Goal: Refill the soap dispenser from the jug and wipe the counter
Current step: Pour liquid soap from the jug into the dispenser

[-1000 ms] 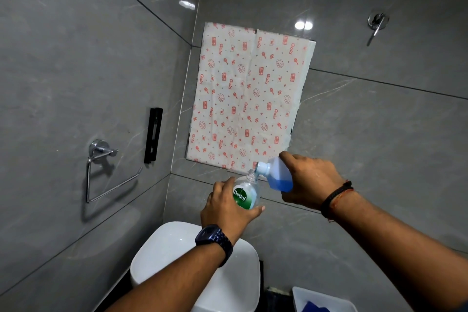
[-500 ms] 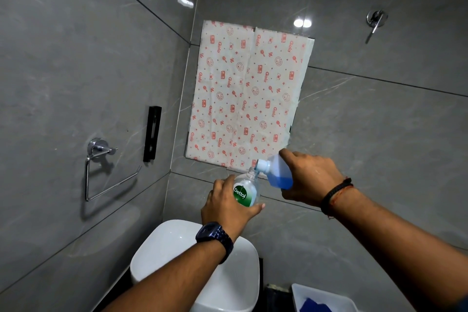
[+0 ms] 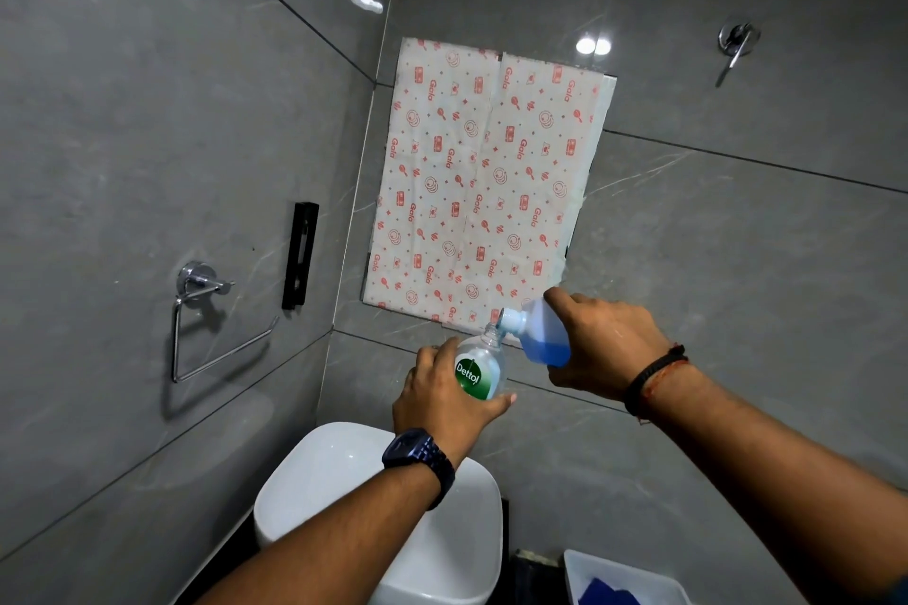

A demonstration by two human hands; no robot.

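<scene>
My left hand (image 3: 442, 400) grips a clear soap dispenser bottle (image 3: 479, 371) with a green Dettol label, its pump off and its neck open, held in the air above the white basin (image 3: 314, 481). My right hand (image 3: 602, 349) holds a translucent jug (image 3: 543, 337) with blue liquid, tipped sideways so that its pale blue spout touches the dispenser's neck. Blue liquid sits in the jug's lower end. The dispenser looks mostly clear inside.
A patterned paper sheet (image 3: 484, 192) covers the wall ahead. On the left wall are a chrome towel ring (image 3: 201, 324) and a black bracket (image 3: 299, 255). A white tub (image 3: 624, 577) with a blue cloth (image 3: 607, 592) stands at the bottom right on the dark counter.
Both hands and bottles stay together in nearly the same pose; the view has shifted slightly and the jug's spout remains at the dispenser's neck.
</scene>
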